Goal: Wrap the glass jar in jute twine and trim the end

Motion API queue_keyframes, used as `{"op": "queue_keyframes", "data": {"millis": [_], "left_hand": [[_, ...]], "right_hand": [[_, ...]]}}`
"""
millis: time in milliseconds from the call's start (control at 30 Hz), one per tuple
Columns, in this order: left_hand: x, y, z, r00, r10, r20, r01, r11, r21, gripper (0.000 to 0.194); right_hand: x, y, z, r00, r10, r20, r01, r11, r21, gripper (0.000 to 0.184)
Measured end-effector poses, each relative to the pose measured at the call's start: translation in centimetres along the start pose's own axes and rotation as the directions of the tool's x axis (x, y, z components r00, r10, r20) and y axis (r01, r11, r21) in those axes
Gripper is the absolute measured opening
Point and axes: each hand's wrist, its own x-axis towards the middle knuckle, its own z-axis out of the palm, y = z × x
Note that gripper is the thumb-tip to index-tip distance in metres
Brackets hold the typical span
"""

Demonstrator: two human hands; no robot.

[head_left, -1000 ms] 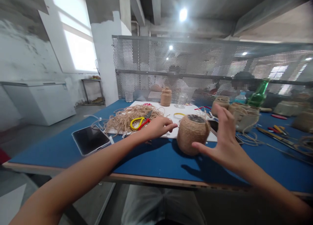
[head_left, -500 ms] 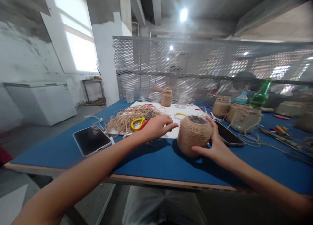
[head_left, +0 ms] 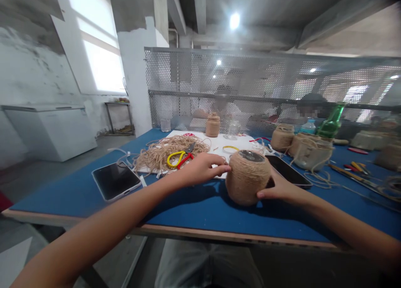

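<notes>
A twine-wrapped jar (head_left: pixel 247 181) is at the middle right, tilted, its dark, glassy round end facing up. My right hand (head_left: pixel 277 189) is closed around its right side, the thumb low on the front and the other fingers hidden behind. My left hand (head_left: pixel 209 167) is at the jar's left side, thumb and forefinger pinched together against the twine; whatever is between the fingertips is too small to make out. Left of that hand lies a loose heap of twine (head_left: pixel 159 152), with yellow-and-red-handled scissors (head_left: pixel 180 157) on it.
A phone (head_left: pixel 115 180) lies at the left and a dark phone (head_left: pixel 290 171) behind my right hand. Yellow tape (head_left: pixel 231 149) rests on a white board. Wrapped jars (head_left: pixel 282 137), a green bottle (head_left: pixel 332 123) and pens stand or lie rightward. A perforated metal screen (head_left: pixel 194 79) closes off the far side.
My left hand has moved slightly right, now meeting the jar's side. The jar has turned and tipped a little, and my right hand has shifted lower and farther behind it.
</notes>
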Motion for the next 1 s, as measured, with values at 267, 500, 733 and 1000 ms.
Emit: {"op": "queue_keyframes", "data": {"millis": [267, 500, 733, 1000], "left_hand": [[-0.24, 0.12, -0.32, 0.999, -0.006, 0.045, 0.007, 1.0, -0.026, 0.038], [-0.22, 0.14, -0.65, 0.997, 0.029, 0.073, -0.031, 0.999, 0.028, 0.038], [-0.17, -0.2, -0.6, 0.997, 0.072, 0.036, -0.076, 0.992, 0.098, 0.035], [0.12, -0.25, 0.02, 0.999, 0.049, 0.022, -0.052, 0.987, 0.153, 0.034]], "right_hand": [[0.0, 0.31, -0.22, 0.997, 0.061, 0.039, -0.065, 0.991, 0.116, 0.108], [-0.1, 0.39, -0.33, 0.997, 0.076, 0.034, -0.079, 0.992, 0.098, 0.106], [-0.11, 0.02, -0.32, 0.997, 0.061, 0.049, -0.066, 0.991, 0.113, 0.102], [-0.17, 0.4, -0.4, 0.998, 0.055, 0.04, -0.057, 0.997, 0.06, 0.1]]}}
